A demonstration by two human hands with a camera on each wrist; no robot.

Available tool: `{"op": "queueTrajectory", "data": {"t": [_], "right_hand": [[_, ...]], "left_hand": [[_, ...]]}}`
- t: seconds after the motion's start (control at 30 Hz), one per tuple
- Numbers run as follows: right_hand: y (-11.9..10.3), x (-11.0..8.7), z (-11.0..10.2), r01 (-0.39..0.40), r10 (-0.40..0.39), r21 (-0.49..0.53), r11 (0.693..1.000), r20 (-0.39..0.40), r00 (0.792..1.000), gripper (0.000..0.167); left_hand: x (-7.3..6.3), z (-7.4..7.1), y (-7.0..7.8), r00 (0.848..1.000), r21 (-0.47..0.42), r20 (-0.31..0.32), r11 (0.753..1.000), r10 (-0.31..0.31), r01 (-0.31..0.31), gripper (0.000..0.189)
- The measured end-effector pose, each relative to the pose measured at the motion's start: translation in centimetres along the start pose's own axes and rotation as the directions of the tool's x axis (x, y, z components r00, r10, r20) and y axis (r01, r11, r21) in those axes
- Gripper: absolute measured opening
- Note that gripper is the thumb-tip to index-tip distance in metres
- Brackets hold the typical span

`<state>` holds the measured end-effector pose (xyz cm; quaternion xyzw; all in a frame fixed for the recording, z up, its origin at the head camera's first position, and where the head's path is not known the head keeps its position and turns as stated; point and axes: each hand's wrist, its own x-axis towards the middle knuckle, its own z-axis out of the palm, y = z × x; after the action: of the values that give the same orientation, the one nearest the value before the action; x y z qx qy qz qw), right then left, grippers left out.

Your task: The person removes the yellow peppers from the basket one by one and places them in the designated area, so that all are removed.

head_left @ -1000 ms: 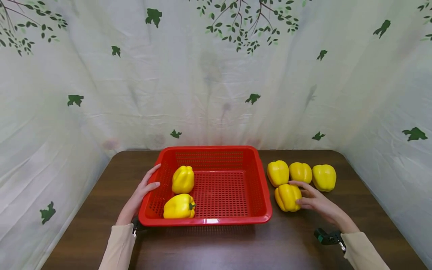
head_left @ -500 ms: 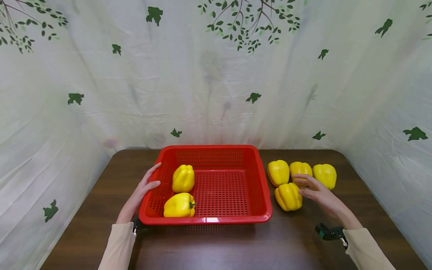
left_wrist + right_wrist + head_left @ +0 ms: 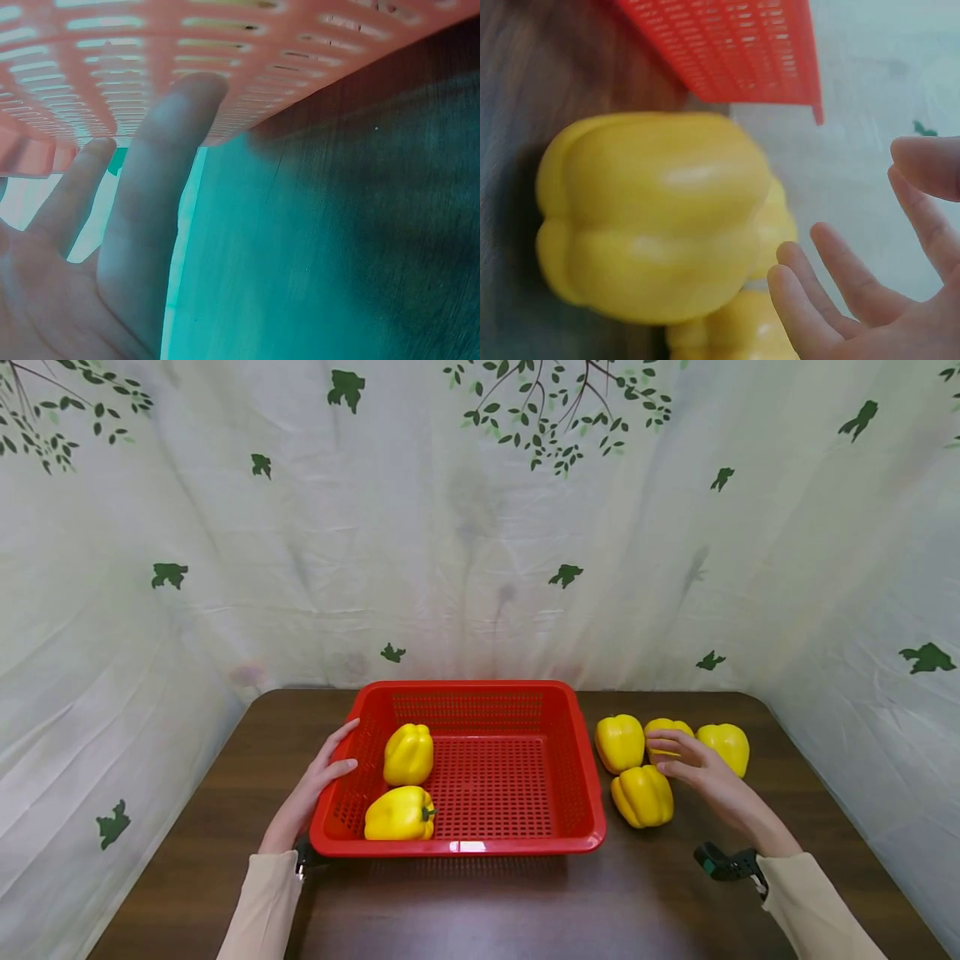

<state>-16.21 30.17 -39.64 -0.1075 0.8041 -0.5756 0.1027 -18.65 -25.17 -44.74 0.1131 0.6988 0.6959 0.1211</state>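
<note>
Left of centre, the left hand (image 3: 309,789) rests straight-fingered against the red basket (image 3: 525,846), seemingly steadying it; lower right, the loose-fingered, empty right hand (image 3: 708,777) hovers near yellow peppers (image 3: 641,797)

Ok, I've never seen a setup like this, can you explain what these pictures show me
No robot here: a person works bare-handed. The wide view comes from a camera worn on the head, looking down; the close-ups come from small black cameras on the left and right wrists. On the dark brown, wood-grained table sits a red, rectangular, perforated plastic basket with two glossy yellow bell peppers inside; four more yellow bell peppers lie to its right. The left hand rests against the basket's left side. The right hand hovers near those four, fingers spread, holding nothing.
</note>
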Motion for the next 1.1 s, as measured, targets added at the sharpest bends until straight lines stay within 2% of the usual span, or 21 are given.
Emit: {"op": "queueTrajectory", "data": {"t": [0.13, 0.33, 0.57, 0.77, 0.93, 1.1], "right_hand": [[-1.0, 0.7, 0.6, 0.002, -0.002, 0.004, 1.0, 0.007, 1.0, 0.05], [-2.4, 1.7, 1.9, 0.068, -0.069, 0.021, 0.997, 0.061, 0.996, 0.048], [-4.2, 3.1, 3.6, 0.09, -0.095, 0.052, 0.995, 0.109, 0.99, 0.052], [-5.6, 4.4, 5.3, 0.125, -0.135, 0.069, 0.99, 0.167, 0.977, 0.05], [-6.7, 5.3, 6.8, 0.12, -0.135, 0.082, 0.989, 0.207, 0.969, 0.047], [-7.6, 6.4, 8.2, 0.13, -0.151, 0.093, 0.987, 0.267, 0.952, 0.043]], "left_hand": [[0.1, 0.0, 0.0, 1.0, -0.008, 0.003, 1.0, 0.003, -0.003, 0.064], [0.1, 0.0, 0.0, 1.0, -0.006, -0.003, 1.0, -0.003, 0.003, 0.064], [0.0, 0.1, 0.1, 1.0, -0.007, -0.002, 1.0, -0.001, 0.001, 0.064], [-0.1, 0.1, 0.1, 1.0, 0.004, 0.002, 1.0, 0.003, -0.003, 0.064], [-0.1, 0.1, 0.1, 1.0, 0.007, 0.004, 1.0, 0.006, -0.006, 0.064], [-0.2, 0.1, 0.1, 1.0, 0.011, -0.002, 1.0, 0.003, -0.003, 0.064]]}}
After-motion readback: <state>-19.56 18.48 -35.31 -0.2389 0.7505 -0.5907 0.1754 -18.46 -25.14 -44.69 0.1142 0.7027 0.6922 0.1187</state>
